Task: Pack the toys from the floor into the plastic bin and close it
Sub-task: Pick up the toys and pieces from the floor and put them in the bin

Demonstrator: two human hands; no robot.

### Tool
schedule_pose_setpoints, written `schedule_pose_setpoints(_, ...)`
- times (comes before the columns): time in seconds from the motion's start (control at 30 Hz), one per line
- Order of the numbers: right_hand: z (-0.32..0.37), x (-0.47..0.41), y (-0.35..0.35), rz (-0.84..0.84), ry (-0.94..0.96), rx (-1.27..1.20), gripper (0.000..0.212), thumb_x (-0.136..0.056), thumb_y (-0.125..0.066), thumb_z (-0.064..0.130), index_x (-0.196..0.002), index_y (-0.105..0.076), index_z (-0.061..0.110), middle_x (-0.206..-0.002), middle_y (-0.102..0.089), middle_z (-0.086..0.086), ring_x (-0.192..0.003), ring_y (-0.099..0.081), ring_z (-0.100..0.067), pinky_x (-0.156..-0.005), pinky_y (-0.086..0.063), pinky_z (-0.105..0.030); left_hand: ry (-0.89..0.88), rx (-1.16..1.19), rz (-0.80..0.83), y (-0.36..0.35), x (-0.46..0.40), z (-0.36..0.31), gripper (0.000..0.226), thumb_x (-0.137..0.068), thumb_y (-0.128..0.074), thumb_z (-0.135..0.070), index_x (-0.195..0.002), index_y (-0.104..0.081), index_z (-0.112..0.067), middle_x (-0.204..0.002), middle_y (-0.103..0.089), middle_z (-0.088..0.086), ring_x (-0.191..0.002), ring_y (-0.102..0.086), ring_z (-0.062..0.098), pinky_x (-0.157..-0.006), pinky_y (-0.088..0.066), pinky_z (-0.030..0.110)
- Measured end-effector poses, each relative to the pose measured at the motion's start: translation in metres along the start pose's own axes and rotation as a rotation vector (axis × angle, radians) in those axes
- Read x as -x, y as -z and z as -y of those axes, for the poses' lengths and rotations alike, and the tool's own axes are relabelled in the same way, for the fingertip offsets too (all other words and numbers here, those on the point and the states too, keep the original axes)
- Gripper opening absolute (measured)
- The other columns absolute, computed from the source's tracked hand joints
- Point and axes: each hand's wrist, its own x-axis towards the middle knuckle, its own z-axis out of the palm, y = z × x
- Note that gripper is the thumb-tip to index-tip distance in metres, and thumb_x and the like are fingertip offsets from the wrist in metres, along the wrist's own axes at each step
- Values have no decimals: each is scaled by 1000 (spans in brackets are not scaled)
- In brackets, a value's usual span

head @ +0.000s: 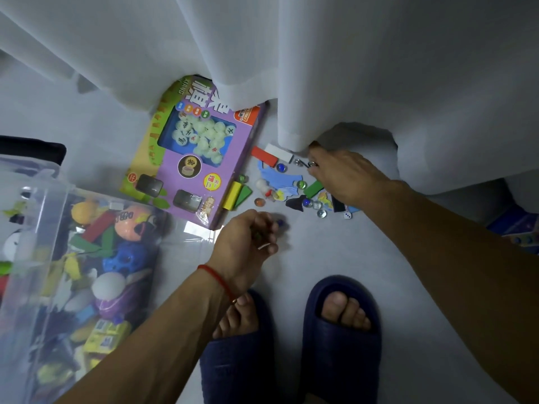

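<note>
The person crouches over a pale floor [335, 252], feet in dark blue slippers [341, 336]. The right hand [344, 173] reaches far out to the scatter of small toys at the foot of the white curtain [350, 68], its fingers curled down onto something shiny, though what they grip is too small to tell. The left hand [248, 237] hangs nearer, just above the floor, fingers cupped in a loose fist that seems to hold small pieces; a red string [217, 277] circles that wrist. Between the two hands lie glass marbles [312, 204], a white die [347, 215], a green block [314, 188], a red block [264, 156] beside a white one, and flat blue cut-out pieces [277, 176]. A yellow block [232, 195] and a green wedge [244, 195] rest against the right edge of a purple game box [204, 153], which lies flat with its far end tucked under the curtain. At the near left stands the clear plastic bin [38, 228], open and already heaped with coloured toys, well apart from the scatter on the floor.
</note>
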Motion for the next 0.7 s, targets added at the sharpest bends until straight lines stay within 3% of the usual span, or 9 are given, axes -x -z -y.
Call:
schedule_pose_setpoints(0.07,-5,5,-1,-35,-8,-44,11,-104,-32,35,-106,-34,24,-80,-55,-11,-70,-57,-31,-68,-55,-50,-225,-416,-94,4,-4,1,23,-91,-53,-14,-73,-66,-9,-67,-58,-3,-59,-48,14,-53,-39,26)
schedule_pose_setpoints(0.13,-10,12,-5,-130,-77,-181,11,-102,-35,37,-100,-37,28,-80,-57,-9,-72,-58,-30,-66,-52,-45,-588,-934,-131,8,-10,8,24,-96,-56,-23,-74,-61,-18,-63,-53,-14,-58,-48,5,-56,-37,21)
schedule_pose_setpoints(0.2,-10,21,-7,-193,-210,-587,12,-96,-41,36,-88,-45,28,-71,-56,-2,-61,-54,-24,-56,-43,-36,-854,-1217,-137,10,-18,15,22,-99,-53,-28,-81,-54,-15,-75,-51,-7,-66,-45,10,-64,-39,30)
schedule_pose_setpoints(0.27,-7,36,-3,-134,-325,-1225,20,-95,-40,22,-76,-49,22,-57,-42,-1,-44,-35,-16,-44,-24,-28,-924,-1354,-170,8,-25,23,29,-99,-51,-39,-90,-50,-12,-86,-46,0,-74,-40,17,-67,-39,34)
schedule_pose_setpoints(0.33,-5,56,8,-26,-334,-1666,27,-94,-34,14,-70,-45,16,-52,-34,-2,-38,-26,-13,-39,-17,-23,-922,-1543,-254,7,-31,31,46,-95,-47,-54,-101,-49,-9,-93,-45,5,-79,-40,19,-68,-36,31)
schedule_pose_setpoints(0.43,-4,77,16,81,-258,-1839,17,-82,-33,15,-68,-42,12,-52,-36,-3,-38,-28,-12,-39,-14,-21,-943,-1755,-277,10,-38,41,37,-102,-43,-42,-115,-48,-8,-118,-54,19,-89,-51,28,-73,-46,36)
schedule_pose_setpoints(0.5,2,89,19,100,-243,-1809,11,-73,-35,17,-69,-42,10,-57,-41,-6,-43,-33,-15,-41,-13,-22,-913,-1750,-225,11,-35,40,24,-104,-42,-32,-111,-49,-9,-115,-56,20,-86,-52,27,-72,-47,36)
schedule_pose_setpoints(0.57,13,99,26,125,-233,-1772,12,-70,-35,16,-70,-45,8,-65,-47,-11,-48,-37,-19,-41,-12,-23,-810,-1503,-183,7,-21,37,23,-104,-39,-33,-99,-49,-13,-98,-57,10,-79,-48,22,-68,-39,33)
schedule_pose_setpoints(0.7,43,118,49,150,-195,-1662,19,-67,-37,13,-73,-52,2,-74,-53,-16,-55,-40,-21,-41,-14,-24,-241,-776,-48,-11,34,23,29,-100,-38,-24,-80,-54,-11,-76,-55,8,-65,-50,23,-58,-40,29)
